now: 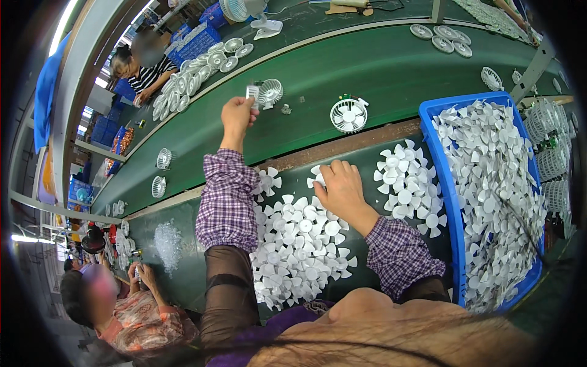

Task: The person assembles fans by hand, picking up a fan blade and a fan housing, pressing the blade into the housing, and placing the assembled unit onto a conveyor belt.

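My left hand [237,117] reaches over the green belt, its fingers closed on the white handle of a small fan body [271,93] with a round caged housing. My right hand [343,191] is bent over a white fan blade [315,178] at the near edge of the belt; its fingertips are partly hidden. Between my forearms spreads a heap of white fan blades [299,244]. More blades form a smaller pile [403,183] just right of my right hand. On the belt, another small fan [348,116] stands with a blade inside its cage.
A blue bin [454,244] full of white blades stands at my right, with stacked cage housings [553,165] beyond it. Round white covers [195,73] lie across the green belt [379,67]. Two co-workers sit at the left, one far [156,76], one near [137,312].
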`<state>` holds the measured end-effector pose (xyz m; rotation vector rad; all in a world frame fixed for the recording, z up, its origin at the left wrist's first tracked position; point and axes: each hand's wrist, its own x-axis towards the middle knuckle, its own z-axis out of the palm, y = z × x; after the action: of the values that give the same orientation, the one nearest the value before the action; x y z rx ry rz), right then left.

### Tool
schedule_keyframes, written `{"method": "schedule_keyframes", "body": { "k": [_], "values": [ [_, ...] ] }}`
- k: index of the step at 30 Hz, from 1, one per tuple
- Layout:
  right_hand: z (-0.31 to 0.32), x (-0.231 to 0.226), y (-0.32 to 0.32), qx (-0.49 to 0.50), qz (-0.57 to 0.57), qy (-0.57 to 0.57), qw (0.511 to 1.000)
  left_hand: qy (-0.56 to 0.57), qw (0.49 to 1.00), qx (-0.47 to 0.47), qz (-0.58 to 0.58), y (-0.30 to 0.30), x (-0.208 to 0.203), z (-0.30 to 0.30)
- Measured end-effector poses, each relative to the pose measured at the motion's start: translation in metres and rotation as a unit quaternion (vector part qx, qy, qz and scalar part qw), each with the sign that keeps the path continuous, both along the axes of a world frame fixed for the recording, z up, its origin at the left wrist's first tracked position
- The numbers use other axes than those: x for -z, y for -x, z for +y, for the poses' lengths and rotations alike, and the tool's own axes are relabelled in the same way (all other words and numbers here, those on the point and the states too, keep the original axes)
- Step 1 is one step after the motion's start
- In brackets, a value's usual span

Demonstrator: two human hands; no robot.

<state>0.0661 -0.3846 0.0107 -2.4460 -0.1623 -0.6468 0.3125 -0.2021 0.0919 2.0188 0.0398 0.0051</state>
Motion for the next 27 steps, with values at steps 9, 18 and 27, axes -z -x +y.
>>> {"method": "schedule_keyframes", "body": {
  "k": [9, 18, 27],
  "values": [
    [-0.006, -0.006, -0.002, 0.012, 0.017, 0.013, 1.0, -0.117, 0.988, -0.073, -0.073, -0.034, -0.035, -0.004],
    [0.002, 0.001, 0.0, -0.008, -0.01, -0.022, 1.0, -0.128, 0.99, -0.06, 0.029, -0.08, 0.056, -0.041],
    [-0.001, 0.001, 0.007, 0.006, -0.004, 0.01, 1.0, -0.133, 0.986, 0.07, 0.076, -0.051, 0.045, -0.024]
  ]
}}
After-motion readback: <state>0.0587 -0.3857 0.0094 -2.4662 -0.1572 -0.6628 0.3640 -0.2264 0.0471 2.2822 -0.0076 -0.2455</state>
